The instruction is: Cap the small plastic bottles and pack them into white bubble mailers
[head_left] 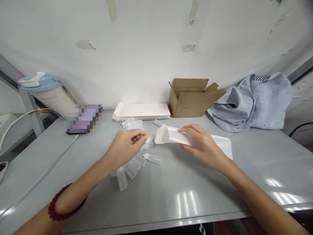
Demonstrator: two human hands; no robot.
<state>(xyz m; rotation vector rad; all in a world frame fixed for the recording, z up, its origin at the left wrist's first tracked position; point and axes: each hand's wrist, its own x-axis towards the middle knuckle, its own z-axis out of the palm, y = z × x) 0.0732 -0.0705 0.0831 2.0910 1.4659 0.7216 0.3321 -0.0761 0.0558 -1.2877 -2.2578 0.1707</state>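
Observation:
My left hand (127, 147) is closed in a pinch on a small clear plastic bottle (148, 138), its tip pointing toward the open mouth of a white pouch (168, 135). My right hand (200, 142) grips that pouch from above, fingers curled over it, holding it just above the grey table (171, 192). Several more small clear bottles (129, 169) lie in a loose row under and beside my left wrist. A red bead bracelet (58, 205) circles my left forearm.
A stack of white pouches (141, 112) lies at the back, with an open cardboard box (192, 98) beside it and a pale blue cloth bag (256, 101) to the right. At back left are a phone (83, 120) with a white cable (44, 173) and a blue-lidded jug (49, 93).

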